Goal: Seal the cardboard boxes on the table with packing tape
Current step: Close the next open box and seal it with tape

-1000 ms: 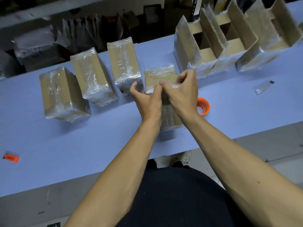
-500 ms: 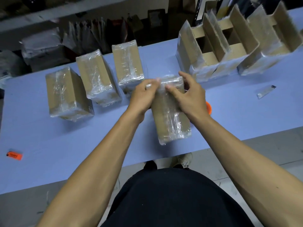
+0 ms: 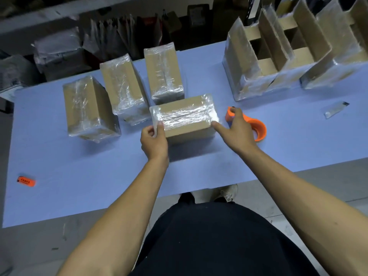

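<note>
You have just turned the taped box (image 3: 184,117) from lengthwise to lying crosswise at the table's (image 3: 59,196) centre, directly below the three sealed boxes (image 3: 123,86) at 10 to 12 o'clock. Your left hand (image 3: 154,141) is pinching its left end, while your right hand (image 3: 237,132) is resting relaxed, one finger touching its right end, over the orange tape dispenser (image 3: 256,126) at 3 o'clock. Likely this one is nearly finished.

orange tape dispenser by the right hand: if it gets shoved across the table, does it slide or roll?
Probably slides. The orange tape dispenser seems to lie on its side on the blue table, so its round part is unlikely to roll. It looks like light plastic, so a nudge from the right hand could skid it easily. How much tape it holds isn't visible.
</note>
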Demonstrator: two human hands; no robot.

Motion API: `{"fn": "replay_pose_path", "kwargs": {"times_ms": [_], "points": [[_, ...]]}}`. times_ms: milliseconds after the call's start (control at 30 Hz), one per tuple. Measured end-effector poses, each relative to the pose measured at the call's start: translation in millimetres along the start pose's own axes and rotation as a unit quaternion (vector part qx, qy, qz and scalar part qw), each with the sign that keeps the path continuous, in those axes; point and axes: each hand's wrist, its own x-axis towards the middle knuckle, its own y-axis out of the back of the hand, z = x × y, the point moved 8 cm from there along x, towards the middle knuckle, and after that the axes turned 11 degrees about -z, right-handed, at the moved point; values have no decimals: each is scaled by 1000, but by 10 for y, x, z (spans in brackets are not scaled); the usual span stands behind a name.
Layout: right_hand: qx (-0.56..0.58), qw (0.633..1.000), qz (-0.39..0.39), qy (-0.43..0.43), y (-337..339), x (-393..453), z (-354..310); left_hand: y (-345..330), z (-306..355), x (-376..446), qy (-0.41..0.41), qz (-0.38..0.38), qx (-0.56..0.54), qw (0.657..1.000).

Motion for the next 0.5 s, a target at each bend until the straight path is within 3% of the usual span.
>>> {"fn": "replay_pose_path", "kwargs": {"times_ms": [67, 167, 333, 400, 500], "points": [[91, 996, -14, -16, -127, 34, 33, -51, -28, 31, 19, -69, 64, 995], [151, 988, 16, -13, -146, 94, 57, -92, 6, 122, 39, -156, 51, 986], [212, 976, 17, -44, -115, 178, 130, -255, 265, 212, -27, -214, 43, 975], [222, 973, 33, -49, -55, 199, 136, -217, 296, 230, -30, -184, 111, 976], [220, 973, 60, -43, 4, 200, 99, -202, 198, 181, -19, -212, 265, 940]]}}
